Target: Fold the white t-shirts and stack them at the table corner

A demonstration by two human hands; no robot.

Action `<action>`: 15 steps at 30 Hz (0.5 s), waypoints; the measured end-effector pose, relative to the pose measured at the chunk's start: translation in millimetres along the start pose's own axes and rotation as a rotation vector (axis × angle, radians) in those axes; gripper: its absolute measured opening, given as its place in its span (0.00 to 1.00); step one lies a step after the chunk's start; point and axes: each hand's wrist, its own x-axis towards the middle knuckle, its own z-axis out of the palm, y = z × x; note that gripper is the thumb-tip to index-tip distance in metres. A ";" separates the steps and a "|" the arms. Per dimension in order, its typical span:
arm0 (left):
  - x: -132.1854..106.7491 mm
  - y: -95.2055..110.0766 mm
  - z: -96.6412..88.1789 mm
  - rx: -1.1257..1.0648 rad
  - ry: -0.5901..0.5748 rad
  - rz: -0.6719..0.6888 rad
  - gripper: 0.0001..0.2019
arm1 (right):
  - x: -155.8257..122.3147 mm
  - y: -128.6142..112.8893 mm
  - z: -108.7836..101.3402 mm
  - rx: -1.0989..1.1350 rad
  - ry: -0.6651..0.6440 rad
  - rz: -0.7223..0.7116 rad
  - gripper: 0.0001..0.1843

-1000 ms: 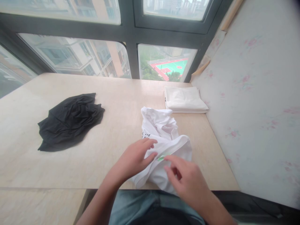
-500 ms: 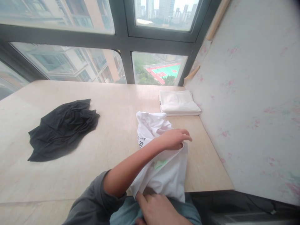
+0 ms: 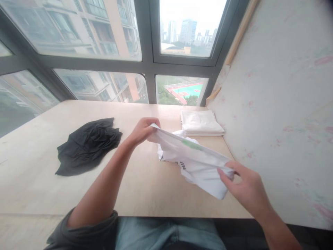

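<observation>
A white T-shirt-like garment (image 3: 197, 161) with dark printed letters and a green patch is stretched between my two hands, raised over the wooden surface. My left hand (image 3: 145, 131) pinches its upper left end, fingers closed on the cloth. At the lower right end, my right hand (image 3: 243, 182) grips the edge between thumb and fingers. Part of the garment's far side hangs down or rests on the surface; which of the two I cannot tell.
A crumpled black cloth (image 3: 90, 146) lies to the left on the pale wooden surface (image 3: 145, 194). A folded white cloth (image 3: 202, 123) sits at the back right by the flowered wall (image 3: 273, 104). Grey-framed windows (image 3: 179, 67) rise behind.
The garment has been lifted from the front edge and pulled taut. My left hand has moved left and away from me; my right hand has gone right and up. The view has tilted upward.
</observation>
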 end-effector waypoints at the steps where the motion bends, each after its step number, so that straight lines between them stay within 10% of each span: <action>1: -7.2 10.4 -10.8 0.031 -0.039 -0.001 0.06 | 13.6 0.8 -5.4 0.071 0.069 0.023 0.13; 4: -26.8 43.6 -36.1 0.035 -0.105 -0.002 0.07 | 56.1 0.0 -8.7 0.283 0.182 0.076 0.27; 10: -37.9 104.9 -75.5 0.344 -0.169 -0.014 0.19 | 146.7 -19.2 -5.1 0.146 0.400 -0.090 0.14; 15: -25.8 166.2 -139.8 0.624 0.082 -0.104 0.27 | 208.6 -82.4 -68.0 -0.152 0.305 -0.285 0.20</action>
